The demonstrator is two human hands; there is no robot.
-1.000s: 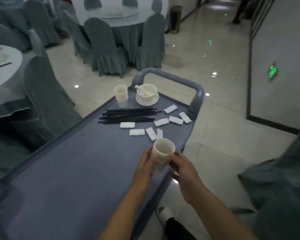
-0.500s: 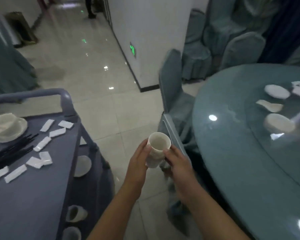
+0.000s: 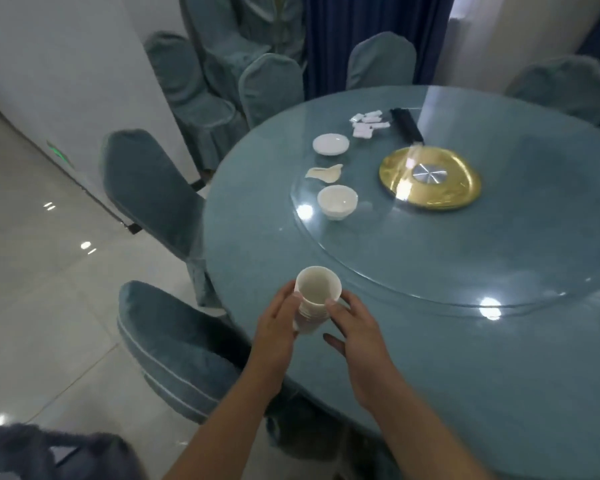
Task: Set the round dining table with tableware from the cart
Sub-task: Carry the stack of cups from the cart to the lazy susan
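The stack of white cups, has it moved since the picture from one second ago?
Yes. The stack of white cups, held between left hand and right hand, was above the cart; now it is above the near edge of the round table.

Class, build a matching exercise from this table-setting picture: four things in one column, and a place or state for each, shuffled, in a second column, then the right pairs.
Things
1. stack of cups
2. white bowl
3. gold disc
4. chopstick rests

Places or states
A. at the middle of the glass turntable
B. held between both hands
C. in a loose pile at the far side
D. empty, upright, near the turntable's left edge

Pairs: 1-B, 2-D, 3-A, 4-C
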